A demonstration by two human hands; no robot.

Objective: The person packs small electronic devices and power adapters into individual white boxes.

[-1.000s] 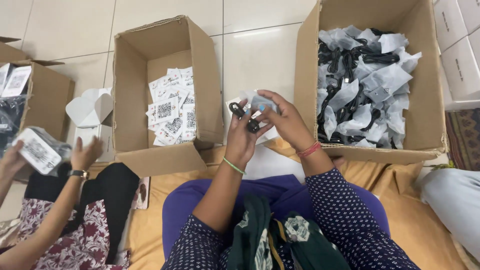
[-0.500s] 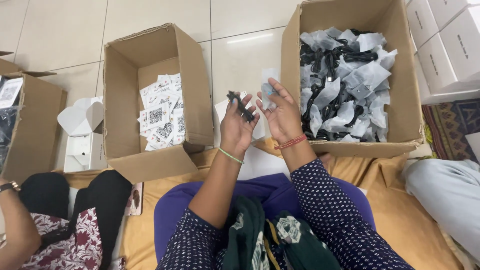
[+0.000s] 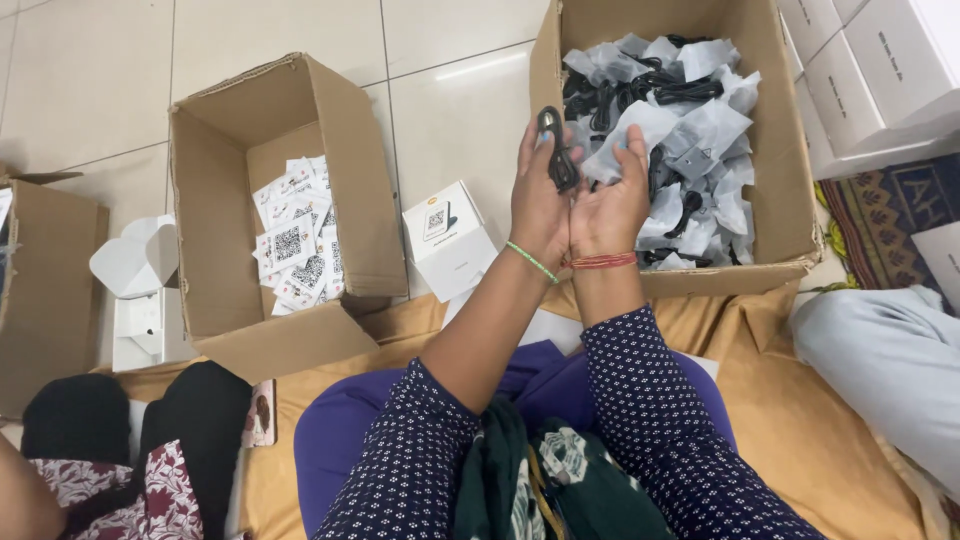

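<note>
Black coiled cable (image 3: 556, 150) pinched in your left hand (image 3: 541, 195), right hand (image 3: 610, 200) gripping what looks like its clear bag (image 3: 622, 130). Unwrapping underway; white box (image 3: 450, 238) at nine o'clock.

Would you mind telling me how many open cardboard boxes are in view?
3: one at the left edge, cut off; one left of the hands holding printed cards; one behind the hands holding bagged cables.

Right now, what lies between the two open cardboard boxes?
In the head view, a small white box stands on the floor tiles between the leaflet box and the cable box.
</note>
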